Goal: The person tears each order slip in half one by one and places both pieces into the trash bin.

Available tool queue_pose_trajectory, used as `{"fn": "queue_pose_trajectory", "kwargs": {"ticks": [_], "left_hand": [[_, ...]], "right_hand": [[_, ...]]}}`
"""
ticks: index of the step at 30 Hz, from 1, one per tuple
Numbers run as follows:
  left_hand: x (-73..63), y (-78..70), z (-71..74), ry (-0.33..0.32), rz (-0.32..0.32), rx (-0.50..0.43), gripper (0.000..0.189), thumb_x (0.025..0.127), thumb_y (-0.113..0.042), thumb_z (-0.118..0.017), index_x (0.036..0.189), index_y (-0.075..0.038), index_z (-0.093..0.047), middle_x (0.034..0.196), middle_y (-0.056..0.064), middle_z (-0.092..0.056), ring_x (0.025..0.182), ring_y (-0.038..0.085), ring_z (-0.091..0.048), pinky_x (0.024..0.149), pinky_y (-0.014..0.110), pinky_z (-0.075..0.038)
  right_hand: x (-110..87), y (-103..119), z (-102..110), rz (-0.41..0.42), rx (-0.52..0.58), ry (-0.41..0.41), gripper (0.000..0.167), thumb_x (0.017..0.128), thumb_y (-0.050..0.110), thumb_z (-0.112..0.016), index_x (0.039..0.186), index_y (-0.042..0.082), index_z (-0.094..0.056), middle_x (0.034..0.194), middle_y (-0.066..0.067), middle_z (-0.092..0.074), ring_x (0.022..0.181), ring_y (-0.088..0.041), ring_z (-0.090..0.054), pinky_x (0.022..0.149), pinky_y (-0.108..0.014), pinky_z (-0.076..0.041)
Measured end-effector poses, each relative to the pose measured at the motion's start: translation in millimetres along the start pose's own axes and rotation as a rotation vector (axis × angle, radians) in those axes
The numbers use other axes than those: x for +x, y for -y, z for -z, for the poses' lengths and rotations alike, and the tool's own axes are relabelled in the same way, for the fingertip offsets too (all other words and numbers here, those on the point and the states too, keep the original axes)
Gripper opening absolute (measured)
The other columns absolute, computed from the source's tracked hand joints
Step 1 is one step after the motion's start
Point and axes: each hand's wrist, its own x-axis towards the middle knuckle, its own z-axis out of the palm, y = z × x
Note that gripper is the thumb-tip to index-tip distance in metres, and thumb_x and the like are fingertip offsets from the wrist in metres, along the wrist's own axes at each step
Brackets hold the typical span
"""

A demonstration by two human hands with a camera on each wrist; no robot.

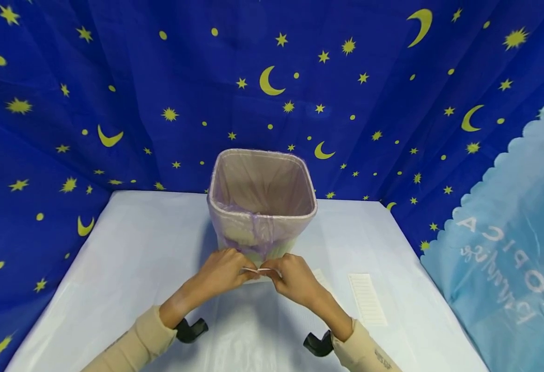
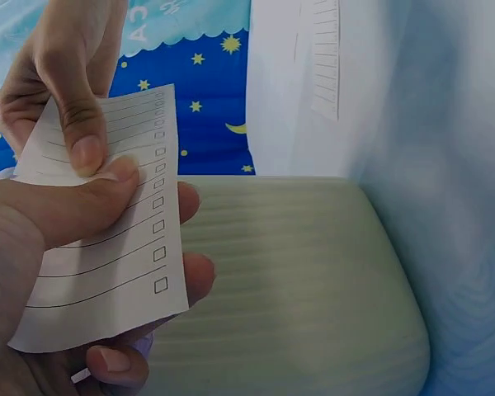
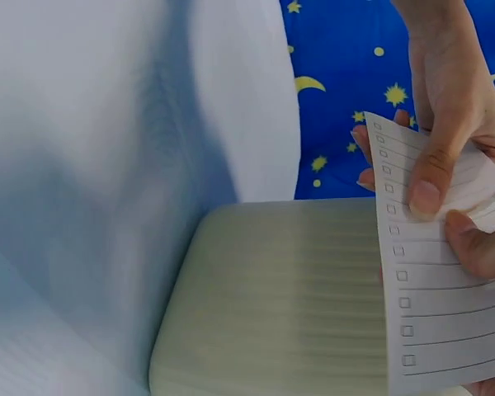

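A checklist sheet [image 2: 132, 276], white with ruled lines and a column of small boxes, is held between both hands in front of the bin. My left hand [image 1: 222, 271] pinches it with the thumb on the printed face and fingers behind. From the other side my right hand [image 1: 298, 279] pinches it too, the two thumbs almost meeting mid-sheet. In the right wrist view, a split with a ragged edge shows in the sheet [image 3: 433, 322] beside the thumbs. Just beyond the hands stands a pale ribbed waste bin [image 1: 295, 243], lined with a translucent purple bag [image 1: 253, 223] folded over its rim.
Another checklist sheet [image 1: 368, 299] lies on the white table [image 1: 151, 243] to the right. A further paper [image 1: 320, 279] is partly covered by the right hand. Black curved pieces [image 1: 191, 330] sit at both wrists. A blue star-and-moon curtain [image 1: 234, 67] hangs behind the bin.
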Motion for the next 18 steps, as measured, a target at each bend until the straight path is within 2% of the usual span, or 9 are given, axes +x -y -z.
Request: {"fn": "queue_pose_trajectory", "kwargs": {"ticks": [5,7,11,15,18], "left_hand": [[0.8,-3.5,1.1,-0.016,0.024,0.018,0.009,0.083,-0.033,-0.076,0.089,-0.027,-0.08,0.061,-0.014,-0.062,0.054,0.001,-0.049,0.045,0.023,-0.039],[0.7,-4.8,2.6,-0.015,0.037,0.031,0.007,0.082,-0.032,-0.077,0.086,-0.027,-0.08,0.059,-0.014,-0.059,0.054,0.003,-0.049,0.044,0.024,-0.038],[-0.1,-6.3,3.3,0.007,0.075,0.046,0.005,0.082,-0.032,-0.077,0.084,-0.029,-0.079,0.061,-0.014,-0.061,0.055,0.006,-0.054,0.043,0.027,-0.038],[-0.1,-6.5,0.3,0.007,0.061,0.054,0.007,0.083,-0.036,-0.075,0.084,-0.031,-0.079,0.056,-0.015,-0.054,0.052,0.004,-0.049,0.042,0.026,-0.037],[0.0,-6.1,-2.0,-0.021,0.019,0.071,0.009,0.083,-0.037,-0.074,0.088,-0.031,-0.08,0.054,-0.014,-0.051,0.05,0.003,-0.043,0.041,0.024,-0.035]], "right_hand": [[0.6,-0.8,-0.3,0.069,-0.1,-0.052,0.034,0.073,-0.009,-0.066,0.093,0.016,-0.077,0.074,0.007,-0.072,0.058,-0.005,-0.051,0.059,-0.023,-0.045],[2.1,-0.3,0.2,0.104,-0.134,-0.068,0.037,0.071,-0.009,-0.065,0.094,0.017,-0.077,0.074,0.007,-0.071,0.06,-0.007,-0.055,0.062,-0.025,-0.046],[2.8,0.2,-0.4,0.155,-0.178,-0.079,0.034,0.069,-0.009,-0.064,0.091,0.015,-0.076,0.075,0.007,-0.071,0.063,-0.009,-0.059,0.064,-0.027,-0.047],[0.6,-0.4,-2.1,0.105,-0.135,-0.086,0.027,0.072,-0.007,-0.067,0.085,0.015,-0.076,0.074,0.007,-0.071,0.063,-0.008,-0.059,0.063,-0.025,-0.047],[0.3,-0.8,-2.4,0.024,-0.02,-0.089,0.022,0.076,-0.006,-0.068,0.082,0.014,-0.076,0.07,0.006,-0.07,0.056,-0.003,-0.05,0.056,-0.02,-0.043]]}}
